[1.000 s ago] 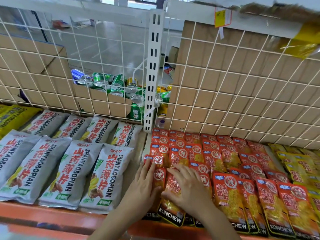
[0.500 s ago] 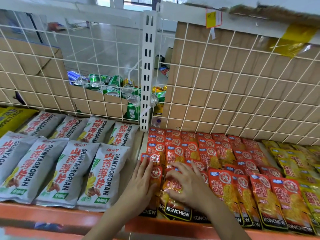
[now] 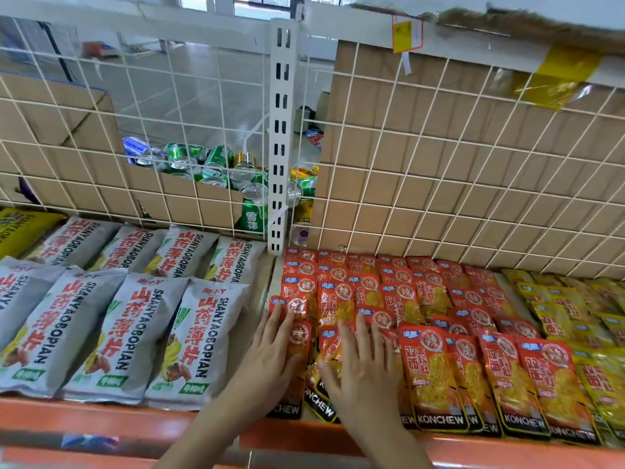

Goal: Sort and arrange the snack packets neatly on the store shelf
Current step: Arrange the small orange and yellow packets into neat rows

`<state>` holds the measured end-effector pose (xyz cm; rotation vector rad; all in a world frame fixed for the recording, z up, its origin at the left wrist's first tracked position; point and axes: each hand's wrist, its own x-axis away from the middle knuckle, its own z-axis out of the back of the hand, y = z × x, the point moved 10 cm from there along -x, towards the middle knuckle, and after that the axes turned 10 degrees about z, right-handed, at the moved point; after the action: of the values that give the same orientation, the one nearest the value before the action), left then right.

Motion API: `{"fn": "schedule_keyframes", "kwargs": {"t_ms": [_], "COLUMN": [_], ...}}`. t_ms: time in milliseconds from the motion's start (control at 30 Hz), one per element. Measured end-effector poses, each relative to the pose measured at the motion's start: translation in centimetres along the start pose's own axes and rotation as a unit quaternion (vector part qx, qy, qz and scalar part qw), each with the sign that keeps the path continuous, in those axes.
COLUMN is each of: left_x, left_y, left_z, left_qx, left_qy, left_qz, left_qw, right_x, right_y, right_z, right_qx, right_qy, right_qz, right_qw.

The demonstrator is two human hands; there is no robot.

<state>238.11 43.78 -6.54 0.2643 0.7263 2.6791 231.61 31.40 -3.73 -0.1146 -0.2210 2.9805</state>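
Since half a second ago the right hand's fingers (image 3: 362,333) have uncurled and now lie straight, and a gap has opened between the two hands. The left hand's fingers (image 3: 280,319) are also straight and close together, pressing down on the leftmost column of red packets (image 3: 436,377); neither hand grips anything. The left hand (image 3: 270,360) lies flat along that column's outer edge, and the right hand (image 3: 367,370) lies flat on the next columns. Between them shows one crooked packet (image 3: 329,346). The red packets fill the middle of the shelf, overlapping in rows from the orange shelf lip (image 3: 101,418) back to the wire mesh (image 3: 439,164). Each lies flat with its long axis running front to back, blue logo toward the mesh and black printed foot toward the lip; the crooked one's foot skews rightward. They look like light, soft, glossy pouches that probably slide easily over one another, so flat palms on top or a pinch at the long side edges would likely suit them best. Grey bags (image 3: 111,333) lie to the left, yellow packets (image 3: 602,374) to the right.
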Motion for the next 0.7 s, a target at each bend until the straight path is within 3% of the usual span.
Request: {"fn": "schedule_keyframes", "kwargs": {"t_ms": [100, 533, 700], "left_x": [0.0, -0.1, 0.2], "left_y": [0.1, 0.0, 0.4], "left_z": [0.1, 0.1, 0.5], "left_qx": [0.005, 0.003, 0.003], "left_qy": [0.000, 0.004, 0.007], "left_qz": [0.001, 0.000, 0.000], "left_qw": [1.000, 1.000, 1.000], "right_x": [-0.2, -0.8, -1.4], "right_y": [0.0, -0.6, -1.2], "right_z": [-1.0, -1.4, -1.5], "right_qx": [0.027, 0.029, 0.000], "right_qy": [-0.022, -0.058, -0.076], "right_qz": [-0.033, -0.009, 0.108], "right_qw": [0.999, 0.998, 0.991]}}
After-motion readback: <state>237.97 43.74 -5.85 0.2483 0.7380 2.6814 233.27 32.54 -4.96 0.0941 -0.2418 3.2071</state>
